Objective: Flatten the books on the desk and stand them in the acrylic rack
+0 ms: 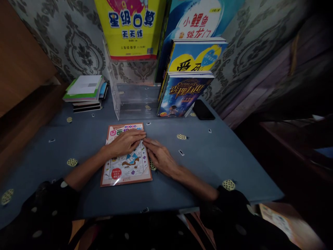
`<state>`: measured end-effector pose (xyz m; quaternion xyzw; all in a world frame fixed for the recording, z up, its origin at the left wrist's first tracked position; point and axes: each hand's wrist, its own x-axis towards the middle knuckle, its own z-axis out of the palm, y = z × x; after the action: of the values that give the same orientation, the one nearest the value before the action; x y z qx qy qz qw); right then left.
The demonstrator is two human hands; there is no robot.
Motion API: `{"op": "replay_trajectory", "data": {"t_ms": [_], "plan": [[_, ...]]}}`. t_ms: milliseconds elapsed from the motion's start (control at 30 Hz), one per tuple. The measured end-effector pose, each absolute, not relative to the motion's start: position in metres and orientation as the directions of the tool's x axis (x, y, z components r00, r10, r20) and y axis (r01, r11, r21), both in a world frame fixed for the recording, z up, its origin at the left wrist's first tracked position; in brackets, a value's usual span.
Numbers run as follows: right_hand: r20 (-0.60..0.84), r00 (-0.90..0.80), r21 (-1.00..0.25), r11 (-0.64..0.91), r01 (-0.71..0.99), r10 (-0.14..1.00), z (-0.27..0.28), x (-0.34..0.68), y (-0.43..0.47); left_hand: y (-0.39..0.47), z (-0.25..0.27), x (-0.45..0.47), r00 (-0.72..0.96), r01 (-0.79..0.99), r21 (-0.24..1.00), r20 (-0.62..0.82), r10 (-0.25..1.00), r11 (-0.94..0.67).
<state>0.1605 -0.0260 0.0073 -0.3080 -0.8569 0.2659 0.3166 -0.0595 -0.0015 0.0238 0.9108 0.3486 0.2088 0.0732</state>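
An orange-bordered picture book (130,170) with a drawn cover lies shut on the blue tablecloth in front of me. Across its upper half rests my left hand (127,141), fingers stretched out to the right and covering part of the title. My right hand (160,155) is at the book's right edge, its fingers extended toward the left fingertips and overlapping the cover's border. Whether the two hands touch is hard to tell. Neither hand grips anything that I can see.
Behind the book stands a clear acrylic rack (135,111). It holds a yellow workbook (132,41), a blue-yellow book (196,57) and a dark blue book (179,95). A black phone (204,110) lies to its right. Stacked books (85,92) sit at the back left.
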Motion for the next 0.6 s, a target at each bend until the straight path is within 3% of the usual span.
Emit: {"op": "replay_trajectory", "data": {"t_ms": [600], "plan": [[0.329, -0.682, -0.632, 0.689, 0.356, 0.654, 0.014, 0.179, -0.058, -0.031, 0.026, -0.053, 0.700, 0.583, 0.257, 0.323, 0.637, -0.771]]}}
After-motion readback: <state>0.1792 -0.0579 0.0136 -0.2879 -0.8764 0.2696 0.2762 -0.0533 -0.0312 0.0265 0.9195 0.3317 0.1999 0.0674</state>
